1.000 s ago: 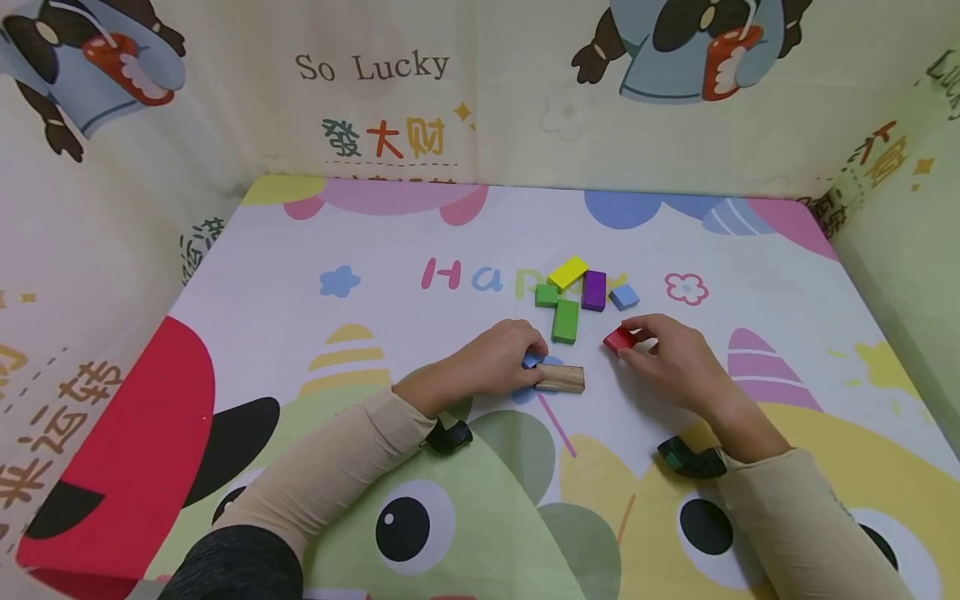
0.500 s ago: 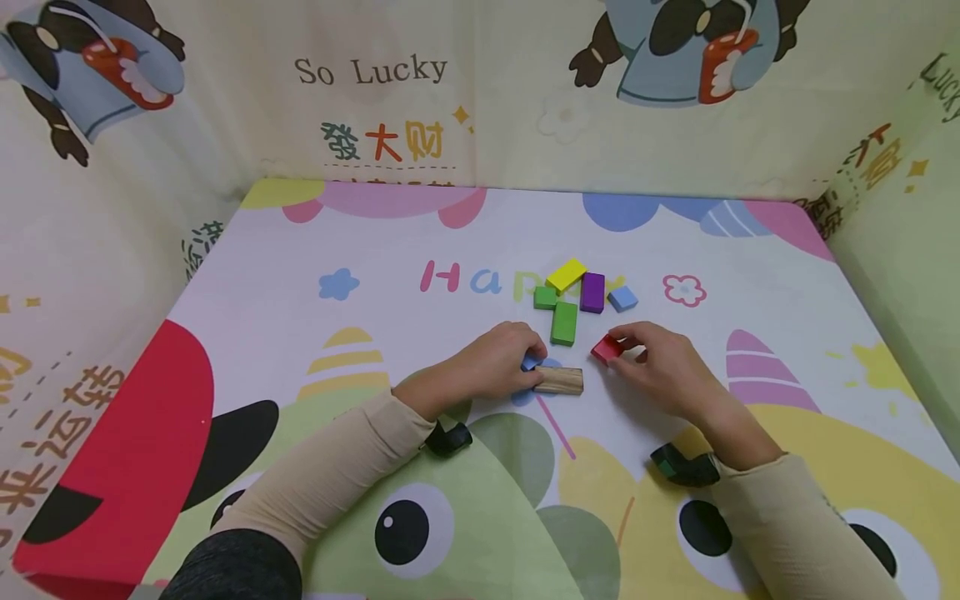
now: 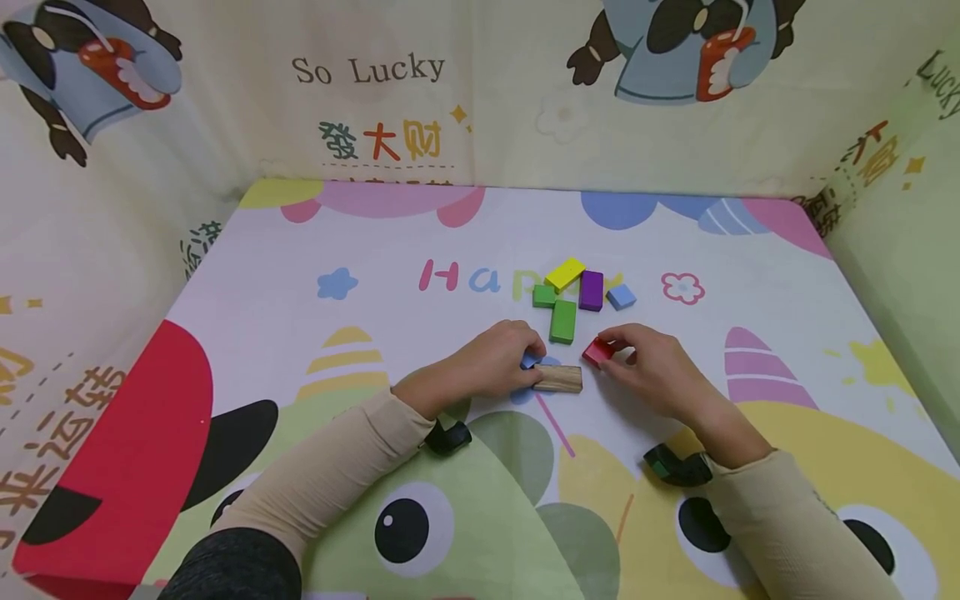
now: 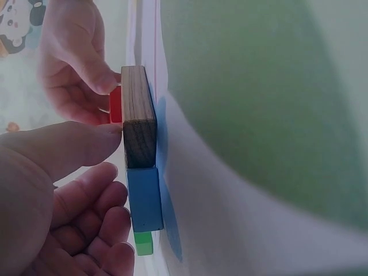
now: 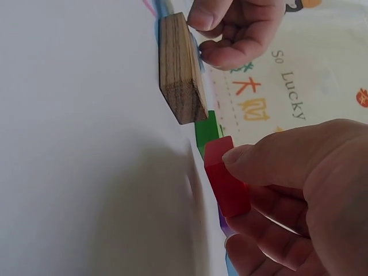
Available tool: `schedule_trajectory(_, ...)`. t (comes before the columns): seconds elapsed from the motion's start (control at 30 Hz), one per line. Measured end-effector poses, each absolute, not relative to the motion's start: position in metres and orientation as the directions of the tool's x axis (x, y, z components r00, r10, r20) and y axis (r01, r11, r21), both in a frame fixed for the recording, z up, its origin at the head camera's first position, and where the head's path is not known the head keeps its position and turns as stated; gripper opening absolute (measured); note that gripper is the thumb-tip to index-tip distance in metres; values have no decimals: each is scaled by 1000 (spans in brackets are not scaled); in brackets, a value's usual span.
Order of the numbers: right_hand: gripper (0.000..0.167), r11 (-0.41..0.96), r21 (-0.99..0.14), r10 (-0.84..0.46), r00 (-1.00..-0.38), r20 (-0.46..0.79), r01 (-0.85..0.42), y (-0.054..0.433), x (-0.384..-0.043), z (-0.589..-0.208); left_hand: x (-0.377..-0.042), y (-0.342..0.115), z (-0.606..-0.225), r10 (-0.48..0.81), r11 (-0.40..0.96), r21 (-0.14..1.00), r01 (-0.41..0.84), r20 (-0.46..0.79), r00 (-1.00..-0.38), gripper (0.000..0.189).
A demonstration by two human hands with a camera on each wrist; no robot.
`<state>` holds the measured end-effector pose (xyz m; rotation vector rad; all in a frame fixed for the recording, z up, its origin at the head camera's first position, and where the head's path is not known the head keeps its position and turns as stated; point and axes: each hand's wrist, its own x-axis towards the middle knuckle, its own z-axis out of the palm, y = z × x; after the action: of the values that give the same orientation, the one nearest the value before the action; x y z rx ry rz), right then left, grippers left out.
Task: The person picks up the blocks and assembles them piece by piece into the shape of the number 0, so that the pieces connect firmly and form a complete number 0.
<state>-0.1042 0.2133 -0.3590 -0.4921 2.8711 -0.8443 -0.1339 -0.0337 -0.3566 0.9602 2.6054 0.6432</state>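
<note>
In the head view, the person's left hand (image 3: pixel 497 358) is at a natural-wood block (image 3: pixel 560 379) and a blue block (image 3: pixel 530 361) just behind its left end. The left wrist view has the thumb at the wooden block's (image 4: pixel 138 98) upper edge and curled fingers beside the blue block (image 4: pixel 145 198); the fingers' exact contact is partly hidden. A red block (image 3: pixel 597 352) is pinched between thumb and fingers of the right hand (image 3: pixel 660 371), just right of the wooden block. In the right wrist view, the red block (image 5: pixel 230 187) appears tilted and apart from the wooden block (image 5: pixel 179 69).
Behind the hands lie a yellow block (image 3: pixel 565 274), a purple block (image 3: pixel 591 291), a small light-blue block (image 3: pixel 621 297), a small green block (image 3: pixel 543 296) and a longer green block (image 3: pixel 562 322). Printed cloth walls (image 3: pixel 510 100) surround the patterned tabletop (image 3: pixel 420 233).
The right hand has carried the red block leftward and slightly toward the person, closer to the wooden block's right end. The left hand and the other blocks stay in place.
</note>
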Motion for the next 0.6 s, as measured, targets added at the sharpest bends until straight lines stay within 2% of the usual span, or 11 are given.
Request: schedule_trajectory(0.6,39,779,-563,-348,-937,-26,-274,205,-105,-361,-134,-35,-357,673,670,504,545,-103,-733,24)
